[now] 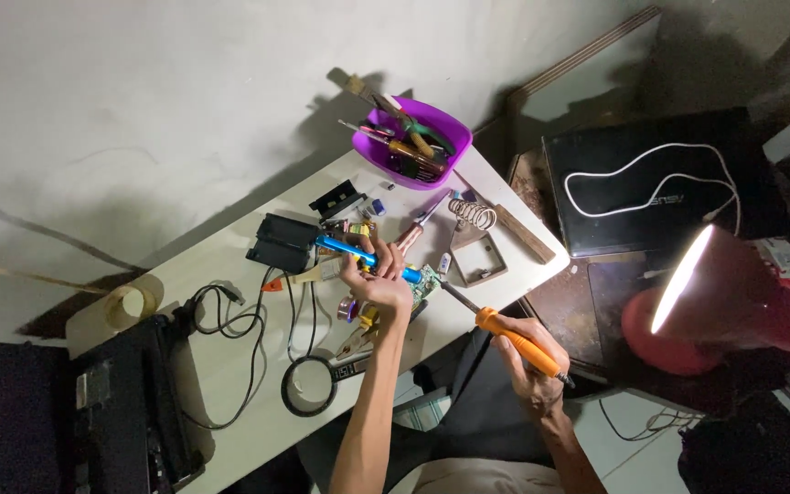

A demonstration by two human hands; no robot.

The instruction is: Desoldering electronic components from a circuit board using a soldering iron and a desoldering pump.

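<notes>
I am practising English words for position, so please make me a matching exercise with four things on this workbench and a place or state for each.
Things:
1. soldering iron
2. purple bowl
3. blue tool
4. tape roll

Places or states:
A. at the far left end of the table
B. gripped in the right hand
C. full of hand tools, at the far end
D. under the left hand

Pairs: 1-B, 2-C, 3-D, 4-A
</notes>
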